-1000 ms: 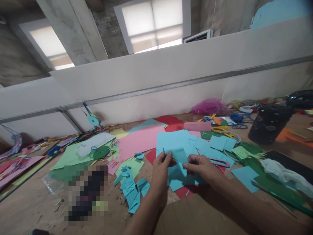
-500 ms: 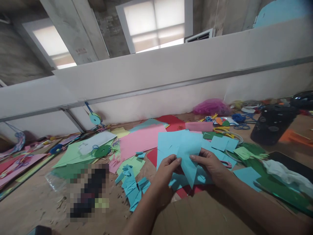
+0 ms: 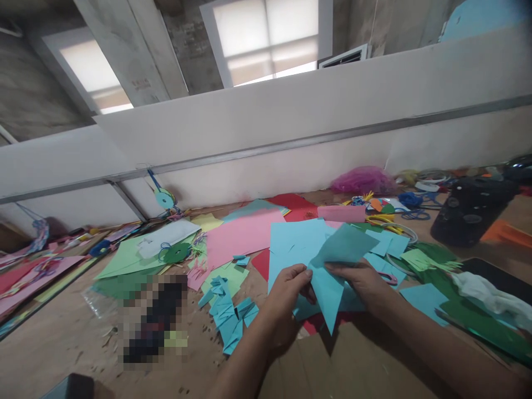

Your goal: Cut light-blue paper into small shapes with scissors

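Between both hands is a light-blue sheet of paper (image 3: 332,277), held above the table with one pointed corner hanging down and the upper part bent over in shade. My left hand (image 3: 293,285) pinches its left edge between thumb and fingers. My right hand (image 3: 359,282) grips the right side, thumb on top. Beneath them lies a larger blue sheet (image 3: 291,238) on red paper (image 3: 310,324). Folded blue paper pieces (image 3: 226,318) are heaped left of my left forearm. Pink-handled scissors (image 3: 388,278), partly covered, rest just right of my right hand.
Pink paper (image 3: 236,238) and green paper (image 3: 124,260) spread across the left and back. A dark cup (image 3: 469,213) stands at the right, near a white cloth (image 3: 490,296) and a black phone-like slab (image 3: 494,277). A low white partition (image 3: 249,160) runs behind the table.
The blue sheet's upper part has tilted and bent over to the right, and its lower point now hangs further down. Both hands keep hold of it; the view has shifted slightly.
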`<state>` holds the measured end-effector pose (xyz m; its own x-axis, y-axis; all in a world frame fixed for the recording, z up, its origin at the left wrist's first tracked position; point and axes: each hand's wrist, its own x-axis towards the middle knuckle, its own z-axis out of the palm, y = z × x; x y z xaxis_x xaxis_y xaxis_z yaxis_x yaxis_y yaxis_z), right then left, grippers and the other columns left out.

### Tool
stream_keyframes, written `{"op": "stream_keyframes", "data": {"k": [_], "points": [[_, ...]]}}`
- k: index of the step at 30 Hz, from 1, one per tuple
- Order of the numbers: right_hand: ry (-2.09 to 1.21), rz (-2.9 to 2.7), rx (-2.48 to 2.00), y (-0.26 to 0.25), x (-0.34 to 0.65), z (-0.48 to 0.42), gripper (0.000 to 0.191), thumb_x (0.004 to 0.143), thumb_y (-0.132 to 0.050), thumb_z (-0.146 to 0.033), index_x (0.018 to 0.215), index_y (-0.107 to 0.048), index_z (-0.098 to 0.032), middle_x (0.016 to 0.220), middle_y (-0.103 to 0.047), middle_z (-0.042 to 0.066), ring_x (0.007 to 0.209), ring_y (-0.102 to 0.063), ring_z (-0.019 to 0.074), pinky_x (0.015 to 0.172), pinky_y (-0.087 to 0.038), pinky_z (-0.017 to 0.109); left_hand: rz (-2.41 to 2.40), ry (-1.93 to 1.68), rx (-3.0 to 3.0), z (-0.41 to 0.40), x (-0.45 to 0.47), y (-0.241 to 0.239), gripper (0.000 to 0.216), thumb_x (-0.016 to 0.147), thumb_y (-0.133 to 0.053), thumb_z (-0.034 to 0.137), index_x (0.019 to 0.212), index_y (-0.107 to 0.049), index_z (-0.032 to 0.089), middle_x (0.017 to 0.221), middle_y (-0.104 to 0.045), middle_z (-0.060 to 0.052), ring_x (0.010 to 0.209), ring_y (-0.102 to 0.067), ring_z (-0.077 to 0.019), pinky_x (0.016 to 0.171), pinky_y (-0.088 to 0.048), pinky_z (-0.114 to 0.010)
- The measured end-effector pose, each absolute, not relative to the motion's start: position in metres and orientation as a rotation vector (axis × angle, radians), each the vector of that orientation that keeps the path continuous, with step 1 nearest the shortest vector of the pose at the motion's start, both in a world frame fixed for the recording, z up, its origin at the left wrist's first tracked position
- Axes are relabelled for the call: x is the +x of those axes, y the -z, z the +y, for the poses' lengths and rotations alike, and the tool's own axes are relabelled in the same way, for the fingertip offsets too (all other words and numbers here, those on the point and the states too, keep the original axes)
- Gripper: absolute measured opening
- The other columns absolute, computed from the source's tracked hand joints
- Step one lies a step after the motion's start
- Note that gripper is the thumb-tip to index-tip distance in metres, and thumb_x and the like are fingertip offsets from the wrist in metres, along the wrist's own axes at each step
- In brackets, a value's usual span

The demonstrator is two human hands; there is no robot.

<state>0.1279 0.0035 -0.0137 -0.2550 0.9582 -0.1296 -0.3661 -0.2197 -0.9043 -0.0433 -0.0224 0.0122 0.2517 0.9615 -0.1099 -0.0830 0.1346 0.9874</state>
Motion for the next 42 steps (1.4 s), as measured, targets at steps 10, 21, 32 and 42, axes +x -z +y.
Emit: {"op": "stream_keyframes", "data": {"k": [10, 21, 32, 42], "points": [[-1.707, -0.973, -0.890, 0.009, 0.131, 0.004, 0.019, 0.066, -0.077, -0.031, 0.080, -0.068, -0.020, 0.061, -0.064, 0.000, 0.056, -0.058, 0.0194, 0.056, -0.042, 0.031, 0.986, -0.962, 1.067, -0.022, -0.045, -0.011, 0.026, 0.073, -0.061, 0.040, 0.061, -0.053, 0.019, 0.051, -0.053, 0.000, 0.049, -0.050, -0.0128, 0.053, -0.039, -0.024], [-1.489, -1.282, -0.893, 0.037, 0.141, 0.024, 0.017, 0.067, -0.077, -0.035, 0.075, -0.070, -0.021, 0.067, -0.064, 0.001, 0.061, -0.053, 0.0176, 0.059, -0.037, 0.029, 0.959, -0.927, 1.126, -0.019, -0.050, -0.006, 0.050, 0.083, -0.049, 0.061, 0.062, -0.057, 0.016, 0.055, -0.056, -0.002, 0.051, -0.053, -0.0147, 0.059, -0.044, -0.029], [-1.495, -1.352, -0.895, 0.043, 0.143, 0.032, 0.031, 0.057, -0.080, -0.045, 0.074, -0.070, -0.020, 0.069, -0.065, 0.004, 0.061, -0.055, 0.0198, 0.056, -0.041, 0.030, 0.963, -0.796, 1.178, -0.018, -0.053, -0.009, 0.045, 0.077, -0.056, 0.061, 0.071, -0.055, 0.017, 0.059, -0.062, -0.003, 0.050, -0.055, -0.0138, 0.056, -0.041, -0.026], [-1.545, -1.069, -0.961, 0.006, 0.130, 0.005, 0.043, 0.067, -0.078, -0.046, 0.099, -0.066, -0.020, 0.076, -0.061, 0.001, 0.066, -0.054, 0.0161, 0.061, -0.042, 0.028, 1.100, -0.954, 1.186, -0.013, -0.052, -0.004, 0.036, 0.076, -0.060, 0.053, 0.072, -0.051, 0.018, 0.057, -0.059, 0.001, 0.046, -0.051, -0.0097, 0.053, -0.038, -0.023]]}}
